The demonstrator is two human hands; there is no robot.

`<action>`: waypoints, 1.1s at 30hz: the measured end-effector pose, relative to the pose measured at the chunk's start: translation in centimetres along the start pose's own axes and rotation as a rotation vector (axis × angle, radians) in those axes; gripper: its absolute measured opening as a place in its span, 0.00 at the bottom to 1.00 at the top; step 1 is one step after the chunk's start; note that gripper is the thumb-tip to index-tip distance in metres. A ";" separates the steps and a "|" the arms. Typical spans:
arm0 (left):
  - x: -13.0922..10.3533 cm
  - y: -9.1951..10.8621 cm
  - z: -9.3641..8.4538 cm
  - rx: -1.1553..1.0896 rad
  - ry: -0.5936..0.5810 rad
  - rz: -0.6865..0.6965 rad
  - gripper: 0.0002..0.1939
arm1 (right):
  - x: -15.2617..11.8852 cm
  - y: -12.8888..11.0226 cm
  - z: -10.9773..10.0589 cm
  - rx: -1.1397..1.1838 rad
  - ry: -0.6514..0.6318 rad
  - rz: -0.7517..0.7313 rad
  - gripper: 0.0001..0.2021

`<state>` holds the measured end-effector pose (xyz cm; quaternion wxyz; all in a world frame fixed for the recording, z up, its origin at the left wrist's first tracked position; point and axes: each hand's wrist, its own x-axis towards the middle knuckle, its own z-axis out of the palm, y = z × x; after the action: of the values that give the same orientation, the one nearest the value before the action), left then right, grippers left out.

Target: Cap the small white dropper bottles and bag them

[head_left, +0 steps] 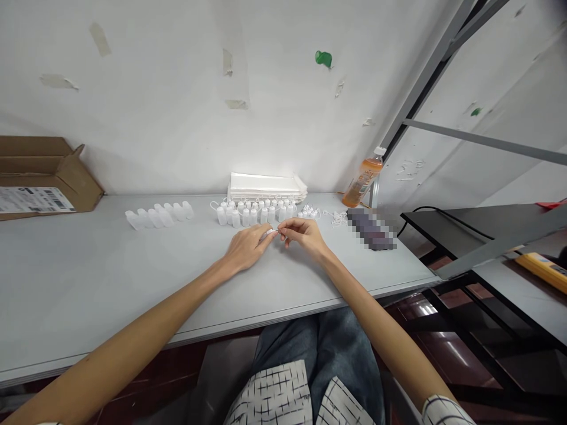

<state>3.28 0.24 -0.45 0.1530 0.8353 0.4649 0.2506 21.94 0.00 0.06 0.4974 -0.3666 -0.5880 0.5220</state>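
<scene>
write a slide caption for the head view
Left hand and right hand meet at a small white piece, in front of small white bottles on a grey table.

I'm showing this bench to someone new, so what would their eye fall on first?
Probably the left hand and right hand, brought together at a small white piece, right in front of the clustered white bottles. Next, perhaps, the orange drink bottle, a bright spot at the table's back right, then the open cardboard box at far left.
</scene>
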 end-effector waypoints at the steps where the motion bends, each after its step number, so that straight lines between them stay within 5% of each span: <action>1: 0.0 0.0 0.0 0.009 0.000 0.001 0.17 | 0.0 0.0 0.0 -0.017 -0.001 -0.004 0.10; 20: -0.3 -0.1 0.5 0.252 -0.106 -0.014 0.19 | 0.1 1.3 -0.5 -0.220 -0.046 -0.031 0.09; 33: 0.1 0.0 0.3 -0.053 -0.068 0.026 0.19 | 0.2 0.1 -0.5 -0.148 -0.004 -0.068 0.12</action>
<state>3.45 0.30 -0.68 0.1874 0.8448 0.4419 0.2364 22.38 0.37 0.02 0.4854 -0.3811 -0.6380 0.4605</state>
